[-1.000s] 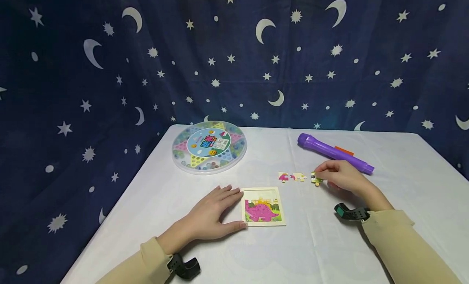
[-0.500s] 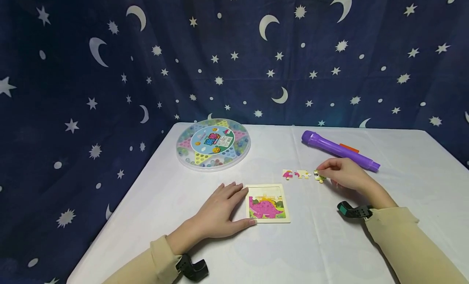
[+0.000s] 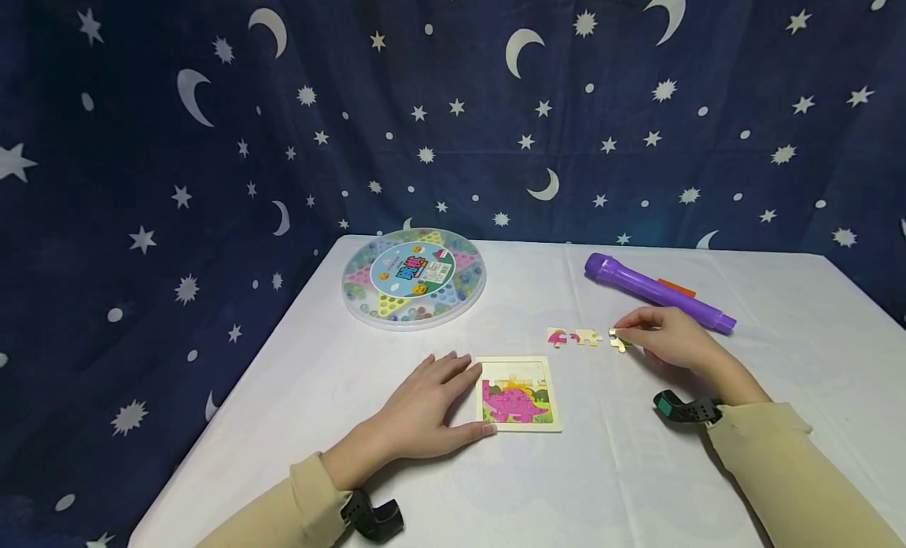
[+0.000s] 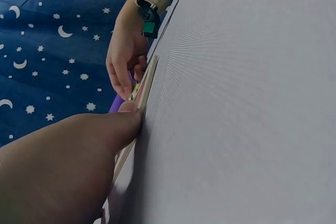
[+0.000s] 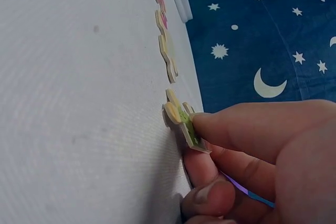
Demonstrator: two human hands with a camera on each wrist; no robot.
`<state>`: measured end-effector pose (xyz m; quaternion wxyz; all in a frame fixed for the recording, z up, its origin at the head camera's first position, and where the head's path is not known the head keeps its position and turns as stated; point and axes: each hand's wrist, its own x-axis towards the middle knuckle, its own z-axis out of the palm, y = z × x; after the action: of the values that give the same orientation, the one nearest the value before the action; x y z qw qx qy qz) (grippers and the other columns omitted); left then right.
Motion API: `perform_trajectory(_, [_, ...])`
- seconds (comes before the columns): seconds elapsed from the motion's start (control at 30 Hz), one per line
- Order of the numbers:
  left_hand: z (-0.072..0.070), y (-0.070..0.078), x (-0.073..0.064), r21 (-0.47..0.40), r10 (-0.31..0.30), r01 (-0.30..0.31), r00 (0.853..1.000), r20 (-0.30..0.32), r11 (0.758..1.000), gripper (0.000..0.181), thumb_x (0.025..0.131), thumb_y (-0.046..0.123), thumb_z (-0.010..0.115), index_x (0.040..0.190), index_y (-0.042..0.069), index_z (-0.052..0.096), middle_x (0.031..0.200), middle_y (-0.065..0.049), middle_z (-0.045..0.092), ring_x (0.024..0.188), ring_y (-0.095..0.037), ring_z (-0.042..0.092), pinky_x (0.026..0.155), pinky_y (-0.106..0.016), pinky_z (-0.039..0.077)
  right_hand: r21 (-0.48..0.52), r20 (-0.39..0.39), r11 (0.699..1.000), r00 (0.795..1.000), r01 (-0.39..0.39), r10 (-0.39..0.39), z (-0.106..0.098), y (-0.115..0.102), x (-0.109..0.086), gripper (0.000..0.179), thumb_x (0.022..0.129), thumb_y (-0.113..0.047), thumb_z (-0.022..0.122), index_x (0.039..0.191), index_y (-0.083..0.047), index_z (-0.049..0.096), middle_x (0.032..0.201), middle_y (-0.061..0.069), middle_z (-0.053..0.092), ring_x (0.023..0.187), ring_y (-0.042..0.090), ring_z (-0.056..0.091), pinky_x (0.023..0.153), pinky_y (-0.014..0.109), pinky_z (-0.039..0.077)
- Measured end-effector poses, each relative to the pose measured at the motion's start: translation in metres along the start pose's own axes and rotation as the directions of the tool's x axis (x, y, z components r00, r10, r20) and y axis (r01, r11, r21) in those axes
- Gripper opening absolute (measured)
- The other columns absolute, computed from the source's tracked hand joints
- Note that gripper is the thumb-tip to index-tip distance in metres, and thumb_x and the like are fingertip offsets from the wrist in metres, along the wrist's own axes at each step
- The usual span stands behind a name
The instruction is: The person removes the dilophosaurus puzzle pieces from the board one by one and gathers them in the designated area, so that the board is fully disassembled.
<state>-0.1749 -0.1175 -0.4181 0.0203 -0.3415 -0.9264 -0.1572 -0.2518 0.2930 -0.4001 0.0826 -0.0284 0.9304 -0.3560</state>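
Green-and-yellow puzzle piece (image 5: 185, 123) sits pinched in right hand (image 3: 668, 340).

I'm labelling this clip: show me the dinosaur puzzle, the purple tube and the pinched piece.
Dinosaur puzzle (image 3: 516, 404), head view: pink body.
Purple tube (image 3: 654, 292), head view: mid-shaft.
Pinched piece (image 5: 188, 129), right wrist view: green part.

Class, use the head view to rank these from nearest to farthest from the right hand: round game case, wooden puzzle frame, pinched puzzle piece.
1. Pinched puzzle piece: held in the right hand.
2. Wooden puzzle frame: left of that hand, closer to the person.
3. Round game case: farther left and farther back.
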Motion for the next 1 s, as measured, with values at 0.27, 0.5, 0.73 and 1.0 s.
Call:
perform_trajectory(0.27, [-0.0010,0.0003,0.0012,0.011,-0.011,0.010,1.000,0.007,1.000,0.085,0.091,0.070,0.059,0.154,0.015,0.049,0.157,-0.009,0.044,0.149,-0.029,0.033,0.122,-0.051,0.017,0.003,-0.018,1.000,1.000,0.016,-0.016,0.0013,0.0002,0.0000,0.040,0.095,-0.040,0.073,0.121,-0.010,0.072,0.100,0.008,0.066,0.066,0.024,0.052,0.052,0.030,0.042])
perform_trajectory(0.5, [-0.0004,0.0020,-0.0010,0.004,-0.009,0.009,1.000,-0.002,1.000,0.083,0.090,0.069,0.061,0.152,0.014,0.051,0.155,-0.010,0.046,0.148,-0.030,0.035,0.122,-0.052,0.019,-0.041,-0.044,0.998,0.998,0.041,-0.043,0.0062,0.0006,0.0009,0.034,0.095,-0.034,0.074,0.119,-0.010,0.071,0.100,0.008,0.066,0.070,0.023,0.055,0.056,0.030,0.046])
perform_trajectory(0.73, [-0.0016,0.0030,-0.0006,0.011,-0.008,0.009,1.000,-0.007,1.000,0.083,0.091,0.069,0.061,0.152,0.014,0.051,0.156,-0.009,0.047,0.148,-0.030,0.035,0.122,-0.052,0.019,-0.063,-0.048,0.996,0.997,0.063,-0.066,0.0050,-0.0005,0.0019,0.031,0.095,-0.031,0.074,0.116,-0.009,0.071,0.099,0.008,0.066,0.073,0.023,0.055,0.059,0.030,0.048])
perform_trajectory(1.0, [-0.0007,0.0027,-0.0014,0.011,-0.006,0.006,1.000,-0.005,1.000,0.083,0.091,0.068,0.061,0.152,0.013,0.052,0.155,-0.010,0.047,0.148,-0.030,0.036,0.122,-0.052,0.020,-0.072,-0.044,0.995,0.996,0.073,-0.076,0.0072,-0.0008,0.0032,0.028,0.095,-0.030,0.074,0.114,-0.009,0.072,0.096,0.006,0.066,0.078,0.023,0.056,0.062,0.031,0.049])
